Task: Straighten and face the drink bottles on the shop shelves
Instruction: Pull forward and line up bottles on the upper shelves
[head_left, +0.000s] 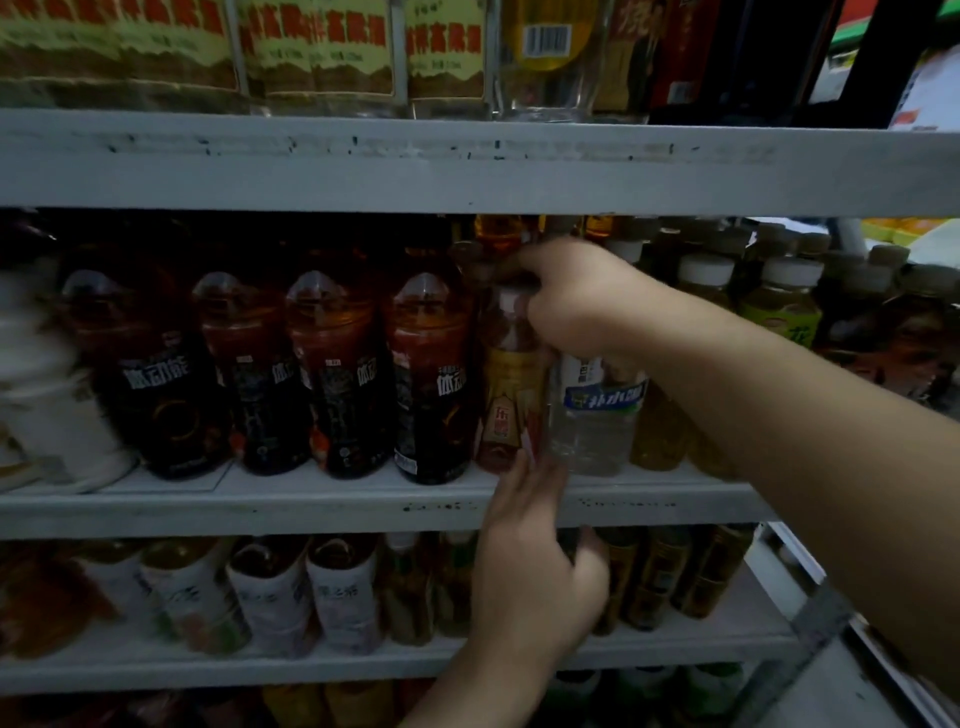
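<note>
On the middle shelf (311, 506) stands a slim amber tea bottle (511, 395) with a gold label, between dark-labelled red drink bottles (434, 384) and a clear water bottle (595, 415) with a blue and white label. My right hand (576, 301) is closed over the tea bottle's cap and neck. My left hand (530, 566) reaches up from below, its fingertips touching the base of the tea bottle at the shelf's front edge; the fingers are apart and hold nothing.
Several dark red drink bottles (337, 374) fill the middle shelf's left; yellow-green tea bottles (779, 306) with white caps stand at the right. White-labelled bottles (270, 597) line the lower shelf. Glass liquor bottles (322, 52) stand on the top shelf.
</note>
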